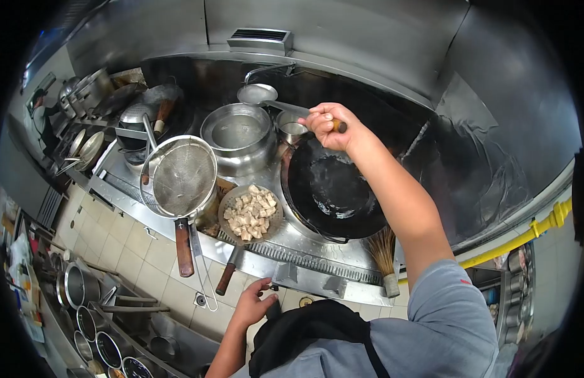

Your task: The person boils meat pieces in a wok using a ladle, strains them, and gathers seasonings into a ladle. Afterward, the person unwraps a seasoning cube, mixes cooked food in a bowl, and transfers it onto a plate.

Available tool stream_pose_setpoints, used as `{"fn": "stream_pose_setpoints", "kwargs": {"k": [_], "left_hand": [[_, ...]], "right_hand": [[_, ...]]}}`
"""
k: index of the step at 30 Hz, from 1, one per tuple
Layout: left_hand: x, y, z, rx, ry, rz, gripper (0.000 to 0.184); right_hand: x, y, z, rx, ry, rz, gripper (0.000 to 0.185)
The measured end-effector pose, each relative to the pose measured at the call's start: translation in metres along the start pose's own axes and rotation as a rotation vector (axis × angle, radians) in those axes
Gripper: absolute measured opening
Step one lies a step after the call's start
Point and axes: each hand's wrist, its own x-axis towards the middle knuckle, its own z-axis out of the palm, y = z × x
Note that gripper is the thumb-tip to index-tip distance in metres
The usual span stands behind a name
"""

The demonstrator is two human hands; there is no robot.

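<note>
Standing at the far upper left of the frame is a co-worker, well apart from the stove area. At left of centre, a wire-mesh strainer lies with its wooden handle toward the lower edge, beside a large metal pot. Just below that pot, a perforated skimmer bears pale diced pieces. At lower centre, the left hand is at the stove's front edge, thumb and forefinger apart, by a small dark knob; contact cannot be determined. At upper centre, the bowl of a ladle is behind the large pot; whether it rests on anything is unclear. Its metal shaft runs rightward, above a small pot, into the right hand, whose fingers are closed around the handle, the wooden end protruding to their right. Below this hand, right of centre, sits a black wok, wet and shiny inside. A bristle brush is just beside the wok, at lower right.
</note>
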Motion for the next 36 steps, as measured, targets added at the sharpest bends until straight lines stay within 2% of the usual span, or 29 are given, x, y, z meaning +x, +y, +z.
{"fn": "stream_pose_setpoints", "kwargs": {"k": [8, 13, 15, 16, 18, 19, 22, 24, 25, 26, 28, 30, 32, 34, 36], "left_hand": [[-0.006, -0.011, 0.018, 0.016, -0.016, -0.013, 0.053], [-0.001, -0.004, 0.027, 0.064, -0.044, 0.004, 0.054], [0.001, 0.006, 0.028, 0.088, -0.064, -0.004, 0.054], [0.002, 0.01, 0.028, 0.111, -0.081, -0.01, 0.054], [0.005, 0.01, 0.027, 0.115, -0.083, -0.011, 0.054], [0.007, 0.01, 0.026, 0.118, -0.084, -0.01, 0.055], [0.006, 0.003, 0.02, 0.101, -0.059, -0.006, 0.055], [0.006, 0.001, 0.013, 0.081, -0.028, -0.009, 0.055], [0.006, 0.0, 0.01, 0.086, -0.029, -0.022, 0.056], [0.005, -0.002, 0.007, 0.093, -0.036, -0.038, 0.056], [0.006, -0.008, 0.001, 0.055, -0.025, -0.043, 0.057], [0.005, -0.007, -0.007, 0.028, -0.009, -0.079, 0.058], [0.004, -0.014, -0.015, 0.031, 0.008, -0.063, 0.059], [0.002, -0.019, -0.022, 0.036, 0.026, -0.048, 0.06], [-0.002, -0.024, -0.029, -0.019, 0.033, -0.124, 0.057]], "right_hand": [[-0.121, 0.034, -0.06, 0.144, -0.08, -0.012, 0.034], [-0.192, 0.068, -0.115, 0.107, 0.021, -0.046, 0.033], [-0.209, 0.077, -0.139, -0.119, 0.151, -0.037, 0.031], [-0.216, 0.084, -0.141, -0.197, 0.297, -0.071, 0.022], [-0.23, 0.101, -0.138, -0.682, 0.557, -0.191, 0.014], [-0.236, 0.105, -0.136, -0.692, 0.552, -0.191, 0.014], [-0.244, 0.111, -0.12, -1.084, 0.831, -0.232, 0.014], [-0.235, 0.115, -0.108, -1.383, 0.86, -0.37, 0.009], [-0.222, 0.106, -0.109, -1.404, 0.839, -0.375, 0.009], [-0.206, 0.098, -0.112, -1.758, 0.768, -0.651, 0.012], [-0.177, 0.088, -0.101, -2.099, 0.648, -0.96, 0.014], [-0.128, 0.076, -0.057, -1.434, 0.692, -0.516, 0.011], [-0.065, 0.056, -0.045, -1.296, 0.557, -0.432, 0.01], [0.004, 0.046, -0.03, -1.281, 0.512, -0.377, 0.013], [0.071, 0.047, -0.022, -1.315, 0.542, -0.314, 0.019]]}}
